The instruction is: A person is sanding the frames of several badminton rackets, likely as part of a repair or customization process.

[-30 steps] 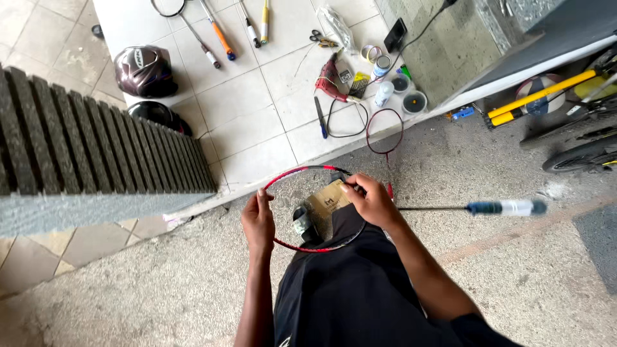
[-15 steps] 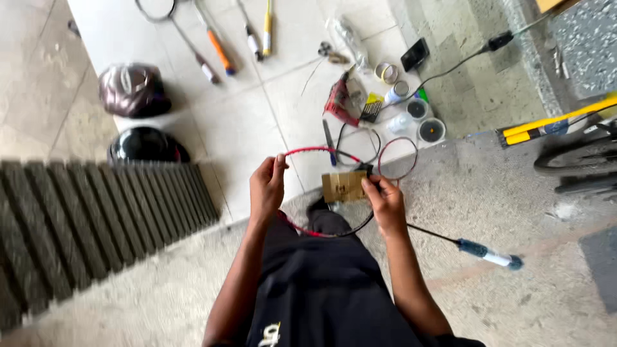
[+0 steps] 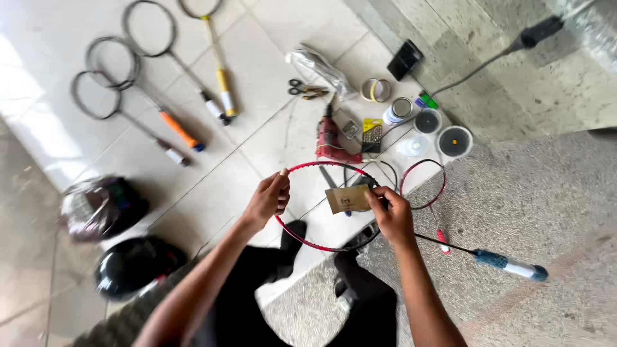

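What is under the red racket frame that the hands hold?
Through the red frame show white tiles, a dark shoe and part of a red drill. The brown card in the right hand covers what lies below it.

Tan card packet [image 3: 348, 198]; yellow blister pack [image 3: 371, 130]

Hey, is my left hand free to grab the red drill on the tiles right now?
Probably not at once: the left hand grips the red racket frame, so it would have to let go first. The red drill lies beyond the frame, with nothing lying over it.
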